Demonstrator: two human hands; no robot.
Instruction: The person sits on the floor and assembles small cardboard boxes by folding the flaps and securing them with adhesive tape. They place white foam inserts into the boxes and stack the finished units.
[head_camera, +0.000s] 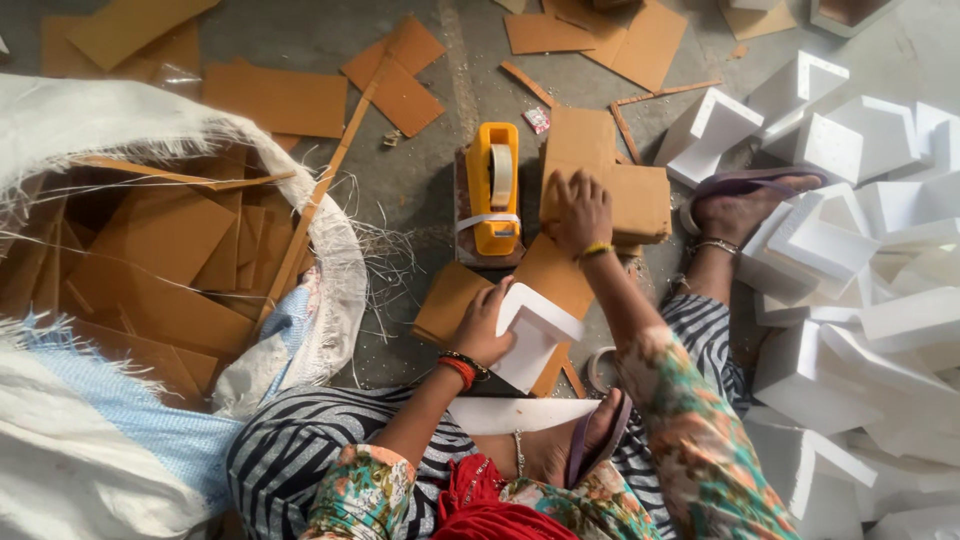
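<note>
I sit on a grey floor. My left hand (484, 325) grips a white L-shaped foam corner piece (535, 335) held above a brown cardboard sheet (553, 280). My right hand (582, 212) reaches forward, fingers spread and pressed on a stack of brown cardboard rectangles (610, 190). A yellow tape dispenser (493, 190) with a roll of tape stands just left of that stack. A flat white foam slab (520, 412) lies by my foot.
A large white woven sack (110, 130) full of cardboard sheets lies open at the left. A heap of white foam corner pieces (860, 250) fills the right side. Loose cardboard pieces (280, 100) scatter over the far floor. My sandalled feet (745, 200) rest near the foam.
</note>
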